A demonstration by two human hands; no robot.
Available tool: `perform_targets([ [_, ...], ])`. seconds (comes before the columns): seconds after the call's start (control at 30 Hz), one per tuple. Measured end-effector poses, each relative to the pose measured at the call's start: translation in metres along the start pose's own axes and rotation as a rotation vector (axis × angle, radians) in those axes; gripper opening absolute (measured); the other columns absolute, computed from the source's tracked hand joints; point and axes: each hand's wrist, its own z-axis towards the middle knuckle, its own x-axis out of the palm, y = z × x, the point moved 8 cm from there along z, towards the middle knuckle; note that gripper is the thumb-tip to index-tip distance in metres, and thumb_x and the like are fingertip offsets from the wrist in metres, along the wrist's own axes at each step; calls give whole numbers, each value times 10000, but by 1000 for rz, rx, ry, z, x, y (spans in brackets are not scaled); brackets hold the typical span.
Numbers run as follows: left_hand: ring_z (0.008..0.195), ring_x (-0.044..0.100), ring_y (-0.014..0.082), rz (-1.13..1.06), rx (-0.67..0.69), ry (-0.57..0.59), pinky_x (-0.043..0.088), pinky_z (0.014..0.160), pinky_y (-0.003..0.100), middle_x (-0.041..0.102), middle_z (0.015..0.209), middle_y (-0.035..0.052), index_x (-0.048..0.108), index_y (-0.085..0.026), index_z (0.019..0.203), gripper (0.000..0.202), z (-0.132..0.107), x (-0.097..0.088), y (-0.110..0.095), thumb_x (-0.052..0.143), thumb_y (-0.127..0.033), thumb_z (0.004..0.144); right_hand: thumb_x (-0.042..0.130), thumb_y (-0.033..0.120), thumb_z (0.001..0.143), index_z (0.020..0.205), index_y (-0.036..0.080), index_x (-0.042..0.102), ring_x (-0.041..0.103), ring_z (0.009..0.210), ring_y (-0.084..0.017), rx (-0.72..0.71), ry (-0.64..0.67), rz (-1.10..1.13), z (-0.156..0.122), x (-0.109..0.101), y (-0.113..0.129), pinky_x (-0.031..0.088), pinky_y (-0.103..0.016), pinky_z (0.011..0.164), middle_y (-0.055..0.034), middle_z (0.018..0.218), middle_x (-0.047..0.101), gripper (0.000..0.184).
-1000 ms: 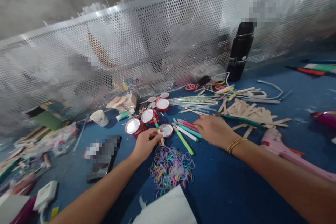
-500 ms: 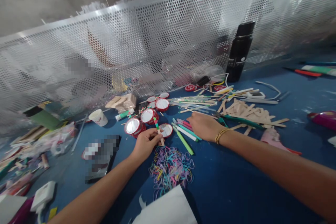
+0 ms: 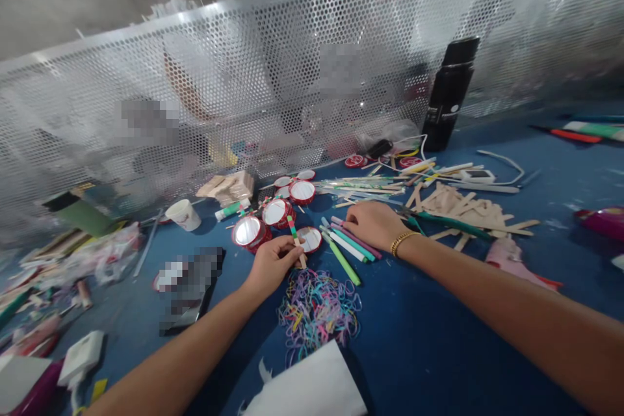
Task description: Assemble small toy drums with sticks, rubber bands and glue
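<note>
Moved the right hand point(image 3: 373, 224) leftward since a second ago, off the wooden sticks point(image 3: 463, 208) and onto the coloured pens point(image 3: 347, 248); laid flat there, fingers loose, gripping nothing. Kept the left hand point(image 3: 270, 263) pinched on the striped stick point(image 3: 294, 239), just beside the red-rimmed lids point(image 3: 248, 233) and just beyond the rubber bands point(image 3: 319, 309). Counted: one striped stick, about five pens, at least six lids, one black bottle point(image 3: 448, 94), one pink glue gun point(image 3: 511, 260), one white cup point(image 3: 184, 214)

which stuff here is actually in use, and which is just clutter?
In use: striped stick, pinched by left hand; coloured pens, under right hand.
Lying about: black bottle, rubber bands, pink glue gun, paper cup, wooden sticks.
</note>
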Motion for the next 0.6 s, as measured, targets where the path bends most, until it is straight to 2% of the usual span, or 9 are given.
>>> perform_targets([
  [0.13, 601, 643, 145, 14, 16, 10, 507, 604, 237, 709, 670, 17, 671, -161, 818, 215, -1, 0, -1, 676, -375, 836, 593, 296, 831, 686, 200, 676, 583, 725, -172, 3, -70, 103, 1, -5, -2, 348, -279, 631, -62, 788, 710, 193],
  [0.27, 600, 641, 139, 3, 17, 10, 498, 596, 229, 712, 678, 19, 677, -156, 840, 220, 0, 0, 2, 675, -376, 842, 563, 321, 865, 742, 200, 675, 583, 690, -146, -24, -135, 244, -2, -21, -4, 373, -264, 637, -31, 763, 705, 204],
  [0.47, 604, 648, 145, -4, 11, 6, 501, 595, 236, 718, 697, 35, 684, -142, 868, 262, 1, 0, 6, 675, -402, 842, 577, 376, 876, 799, 195, 683, 607, 715, -134, -93, -212, 405, -12, -58, -1, 417, -249, 665, -15, 777, 707, 223],
  [0.53, 605, 650, 147, 5, 9, -7, 507, 602, 241, 722, 707, 37, 688, -139, 892, 265, 1, -1, 6, 678, -399, 838, 626, 339, 836, 780, 193, 686, 611, 710, -137, -94, -251, 479, -22, -76, 0, 425, -252, 667, -14, 764, 705, 168],
  [0.6, 616, 657, 153, 9, 4, -25, 517, 613, 247, 726, 715, 36, 690, -141, 920, 270, 0, -3, 6, 681, -397, 834, 636, 370, 832, 772, 200, 685, 601, 675, -134, -102, -225, 510, -42, -89, 4, 425, -256, 641, -9, 737, 698, 187],
])
